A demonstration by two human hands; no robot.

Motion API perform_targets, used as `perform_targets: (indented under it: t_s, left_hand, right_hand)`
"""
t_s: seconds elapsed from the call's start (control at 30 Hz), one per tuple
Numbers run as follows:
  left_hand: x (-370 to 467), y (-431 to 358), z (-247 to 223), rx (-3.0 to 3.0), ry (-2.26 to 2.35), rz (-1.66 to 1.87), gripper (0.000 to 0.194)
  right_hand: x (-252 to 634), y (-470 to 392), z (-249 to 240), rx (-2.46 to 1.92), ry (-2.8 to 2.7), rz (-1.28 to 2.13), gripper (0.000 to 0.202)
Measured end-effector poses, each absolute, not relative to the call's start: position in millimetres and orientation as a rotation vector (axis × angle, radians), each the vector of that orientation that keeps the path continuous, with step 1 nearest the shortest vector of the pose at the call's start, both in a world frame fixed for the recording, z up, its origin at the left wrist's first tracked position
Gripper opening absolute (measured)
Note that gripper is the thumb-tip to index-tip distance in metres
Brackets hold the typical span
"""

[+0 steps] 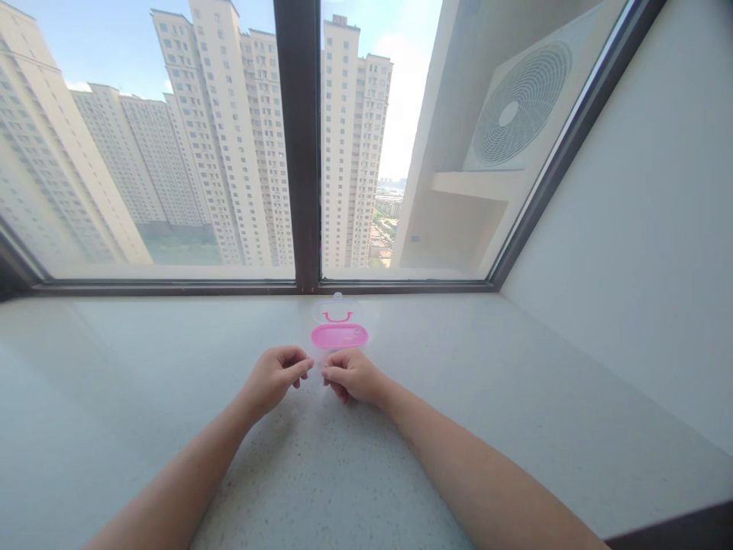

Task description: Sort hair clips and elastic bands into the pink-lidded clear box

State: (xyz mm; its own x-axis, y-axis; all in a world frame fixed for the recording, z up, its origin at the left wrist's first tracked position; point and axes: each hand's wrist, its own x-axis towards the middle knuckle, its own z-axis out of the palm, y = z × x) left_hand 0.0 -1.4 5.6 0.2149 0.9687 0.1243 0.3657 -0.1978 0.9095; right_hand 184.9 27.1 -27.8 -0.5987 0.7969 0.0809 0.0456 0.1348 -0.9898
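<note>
My left hand (279,373) is closed, its thumb and forefinger pinched together above the speckled pale sill. Close to its right, my right hand (350,373) is closed in a similar pinch. A small gap separates the fingertips; what either pinch holds is too small to make out. Just behind my right hand lies a pink oval container (340,336), its front edge partly hidden by the hand. Its clear lid (337,307), marked with a pink curved line, stands open at the back, near the window frame.
The speckled sill (143,367) extends to both sides. A dark window frame (303,153) rises behind the container, with tall buildings outside. A white wall (641,229) bounds the right side. Beyond the glass is an air conditioner unit (518,107).
</note>
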Motion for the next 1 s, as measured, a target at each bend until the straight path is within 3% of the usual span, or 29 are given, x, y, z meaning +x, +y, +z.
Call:
perform_targets:
  t_s: [1.0]
  left_hand:
    - [1.8,-3.3,9.3,1.683,1.270,0.962,0.024]
  right_hand:
    - [184.3,27.1,-27.0,-0.833,-1.758,1.584,0.010]
